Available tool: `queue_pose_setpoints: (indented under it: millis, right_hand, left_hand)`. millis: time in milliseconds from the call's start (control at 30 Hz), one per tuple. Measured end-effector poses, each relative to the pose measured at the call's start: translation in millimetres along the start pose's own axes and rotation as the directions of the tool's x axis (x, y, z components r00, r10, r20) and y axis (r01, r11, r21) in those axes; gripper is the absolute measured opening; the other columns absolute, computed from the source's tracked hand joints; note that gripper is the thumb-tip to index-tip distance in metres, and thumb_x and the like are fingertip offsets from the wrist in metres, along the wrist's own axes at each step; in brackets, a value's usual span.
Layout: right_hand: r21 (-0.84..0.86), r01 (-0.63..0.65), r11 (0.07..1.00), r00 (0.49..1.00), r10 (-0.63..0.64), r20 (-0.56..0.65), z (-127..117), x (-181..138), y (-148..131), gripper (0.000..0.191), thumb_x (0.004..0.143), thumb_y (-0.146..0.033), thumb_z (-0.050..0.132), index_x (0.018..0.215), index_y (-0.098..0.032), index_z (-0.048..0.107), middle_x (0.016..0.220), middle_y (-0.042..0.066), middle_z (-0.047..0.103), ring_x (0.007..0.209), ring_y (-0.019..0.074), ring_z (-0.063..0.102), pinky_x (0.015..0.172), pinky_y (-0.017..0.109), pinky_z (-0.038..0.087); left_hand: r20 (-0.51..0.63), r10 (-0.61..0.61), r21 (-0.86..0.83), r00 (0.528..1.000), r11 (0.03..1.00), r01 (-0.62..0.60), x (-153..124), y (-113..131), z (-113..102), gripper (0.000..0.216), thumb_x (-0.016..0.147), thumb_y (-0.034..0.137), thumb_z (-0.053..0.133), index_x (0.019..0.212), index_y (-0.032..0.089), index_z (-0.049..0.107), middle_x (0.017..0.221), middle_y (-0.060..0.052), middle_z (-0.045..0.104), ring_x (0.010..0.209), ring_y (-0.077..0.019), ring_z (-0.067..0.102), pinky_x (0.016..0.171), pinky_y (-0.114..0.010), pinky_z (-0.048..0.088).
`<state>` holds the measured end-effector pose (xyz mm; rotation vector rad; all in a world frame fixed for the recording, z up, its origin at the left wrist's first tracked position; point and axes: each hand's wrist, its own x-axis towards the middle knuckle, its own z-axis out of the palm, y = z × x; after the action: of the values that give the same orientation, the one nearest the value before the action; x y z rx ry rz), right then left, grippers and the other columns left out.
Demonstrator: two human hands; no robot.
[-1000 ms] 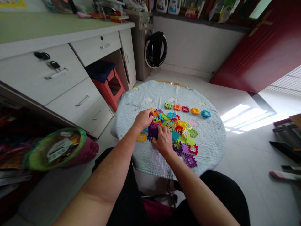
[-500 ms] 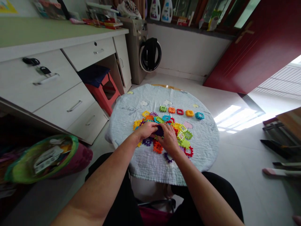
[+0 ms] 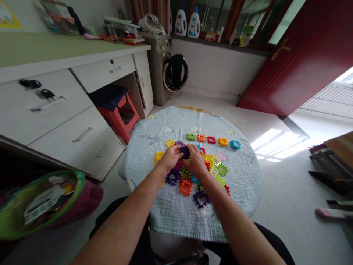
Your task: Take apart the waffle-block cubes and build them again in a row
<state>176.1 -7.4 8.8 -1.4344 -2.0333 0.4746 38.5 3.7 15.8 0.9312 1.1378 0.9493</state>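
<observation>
My left hand (image 3: 171,159) and my right hand (image 3: 195,159) come together over a heap of plastic building pieces, both closed on a dark purple building piece (image 3: 185,152). Fingers cover part of it, so its full shape is hidden. Below my hands lie an orange piece (image 3: 185,187), a purple piece (image 3: 172,177) and a dark purple frame piece (image 3: 201,198). Yellow pieces (image 3: 159,157) spread to the left, and green ones (image 3: 222,169) to the right. Beyond the heap, several small assembled blocks stand in a row, among them a green block (image 3: 191,136) and a blue block (image 3: 235,144).
A pale blue cloth (image 3: 154,138) covers the round table. On the left are white drawers (image 3: 63,121), a red stool (image 3: 124,121) and a full waste bin (image 3: 82,200). A washing machine (image 3: 160,70) with its door ajar stands behind; a red door (image 3: 289,70) is at the right.
The view has tilted up slightly, so the table sits lower in the picture. Both hands still hold the dark purple piece, which has shifted a little among the fingers.
</observation>
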Motion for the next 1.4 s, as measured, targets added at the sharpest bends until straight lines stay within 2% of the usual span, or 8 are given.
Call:
queue_pose_setpoints:
  millis: [133, 233, 333, 500, 667, 867, 1133, 1400]
  right_hand:
    - [-0.115, 0.027, 0.993, 0.996, -0.017, 0.086, 2.8, 36.2, 12.3, 0.047, 0.071, -0.026, 0.061, 0.117, -0.017, 0.055, 0.107, 0.009, 0.057, 0.099, 0.0225, 0.055, 0.088, 0.035, 0.044]
    - [-0.252, -0.029, 0.967, 0.996, 0.049, 0.076, 8.5, 74.6, 27.8, 0.047, 0.07, -0.033, 0.066, 0.113, -0.016, 0.059, 0.108, 0.012, 0.057, 0.102, 0.0257, 0.051, 0.091, 0.038, 0.041]
    - [-0.356, -0.108, 0.928, 0.988, 0.141, 0.068, 18.0, 111.8, 40.6, 0.047, 0.07, -0.038, 0.068, 0.112, -0.019, 0.061, 0.113, 0.013, 0.054, 0.107, 0.0294, 0.047, 0.09, 0.041, 0.04]
    - [-0.432, -0.133, 0.892, 0.965, 0.216, 0.15, 40.1, 148.6, 49.6, 0.05, 0.071, -0.04, 0.068, 0.115, -0.019, 0.06, 0.117, 0.014, 0.053, 0.11, 0.0316, 0.045, 0.09, 0.043, 0.039]
    - [-0.5, -0.13, 0.856, 0.924, 0.288, 0.253, 52.5, 165.3, 55.9, 0.051, 0.071, -0.043, 0.068, 0.116, -0.019, 0.061, 0.121, 0.014, 0.053, 0.112, 0.0321, 0.046, 0.091, 0.043, 0.039]
    - [-0.561, -0.064, 0.825, 0.883, 0.309, 0.353, 44.6, 177.2, 61.6, 0.062, 0.067, -0.046, 0.074, 0.121, -0.021, 0.059, 0.127, 0.015, 0.052, 0.116, 0.034, 0.045, 0.091, 0.043, 0.038]
    - [-0.55, 0.004, 0.835, 0.881, 0.257, 0.397, 44.7, 174.9, 56.4, 0.052, 0.07, -0.033, 0.068, 0.12, -0.022, 0.061, 0.123, 0.013, 0.055, 0.114, 0.0333, 0.046, 0.09, 0.043, 0.039]
    - [-0.546, 0.03, 0.837, 0.876, 0.241, 0.417, 46.2, 176.5, 54.8, 0.052, 0.07, -0.032, 0.069, 0.12, -0.022, 0.06, 0.125, 0.014, 0.054, 0.114, 0.0341, 0.046, 0.091, 0.045, 0.039]
  left_hand:
    - [-0.1, 0.044, -0.008, 0.994, 0.999, -0.045, 6.9, 6.0, -9.9, 0.035, 0.068, 0.01, 0.06, 0.103, 0.015, 0.058, 0.098, -0.007, 0.068, 0.087, -0.0144, 0.065, 0.081, -0.028, 0.051]
    - [-0.234, 0.1, 0.035, 0.967, 0.995, -0.094, 8.0, 13.2, -21.8, 0.036, 0.068, 0.013, 0.058, 0.103, 0.016, 0.056, 0.112, -0.009, 0.063, 0.098, -0.015, 0.062, 0.082, -0.026, 0.051]
    - [-0.309, 0.114, 0.043, 0.944, 0.993, -0.106, 7.7, 20.7, -31.9, 0.034, 0.069, 0.021, 0.058, 0.102, 0.017, 0.055, 0.111, -0.008, 0.062, 0.097, -0.0156, 0.062, 0.077, -0.025, 0.052]
    - [-0.307, 0.104, -0.022, 0.946, 0.993, -0.117, 7.0, 29.1, -35.0, 0.035, 0.065, 0.025, 0.062, 0.099, 0.017, 0.056, 0.102, -0.005, 0.061, 0.091, -0.014, 0.06, 0.069, -0.022, 0.049]
    - [-0.308, 0.086, -0.121, 0.948, 0.984, -0.128, 5.0, 34.7, -33.9, 0.035, 0.064, 0.025, 0.065, 0.097, 0.016, 0.058, 0.098, -0.004, 0.062, 0.084, -0.0118, 0.059, 0.066, -0.02, 0.047]
    - [-0.322, 0.065, -0.17, 0.945, 0.978, -0.125, 1.9, 40.0, -34.9, 0.034, 0.064, 0.026, 0.068, 0.096, 0.017, 0.06, 0.093, -0.004, 0.065, 0.08, -0.0116, 0.06, 0.065, -0.021, 0.046]
    - [-0.318, 0.057, -0.173, 0.946, 0.978, -0.117, -0.9, 43.7, -33.9, 0.033, 0.065, 0.024, 0.067, 0.096, 0.016, 0.059, 0.092, -0.004, 0.066, 0.078, -0.0111, 0.06, 0.065, -0.021, 0.046]
    - [-0.309, 0.067, -0.162, 0.949, 0.979, -0.122, 0.7, 42.7, -34.8, 0.033, 0.063, 0.023, 0.066, 0.095, 0.016, 0.06, 0.092, -0.004, 0.067, 0.077, -0.0111, 0.061, 0.066, -0.021, 0.045]
